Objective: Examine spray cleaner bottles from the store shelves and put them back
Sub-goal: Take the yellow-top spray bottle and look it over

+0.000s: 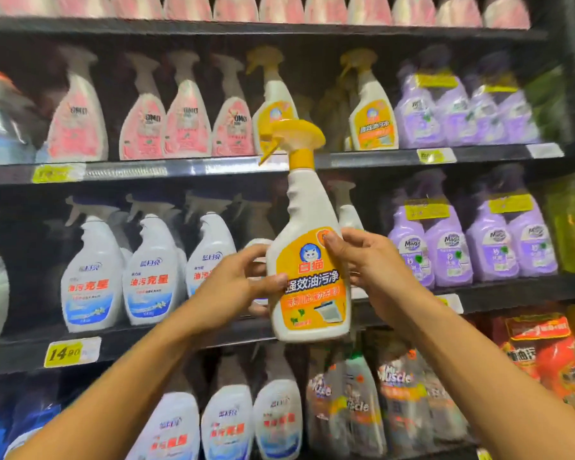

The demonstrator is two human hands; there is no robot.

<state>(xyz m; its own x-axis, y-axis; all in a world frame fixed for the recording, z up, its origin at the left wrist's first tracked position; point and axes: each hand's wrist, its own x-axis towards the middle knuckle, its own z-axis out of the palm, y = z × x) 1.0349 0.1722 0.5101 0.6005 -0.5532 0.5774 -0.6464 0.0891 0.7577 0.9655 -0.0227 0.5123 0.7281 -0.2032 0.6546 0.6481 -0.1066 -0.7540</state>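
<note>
Mid-exam: yellow-trigger spray bottle (307,260) held upright off the shelves, label facing cam. Left hand (236,287) & right hand (375,270) both curled round its sides. Still to re-shelve, prob gap (322,117) w/ matching bottles above.

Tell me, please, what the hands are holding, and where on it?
Both the left hand and right hand grip the yellow-capped spray bottle by its labelled body.

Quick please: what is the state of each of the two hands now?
Left hand: grips the yellow-capped spray bottle, thumb across its label.
Right hand: grips the same bottle on the other side.
</note>
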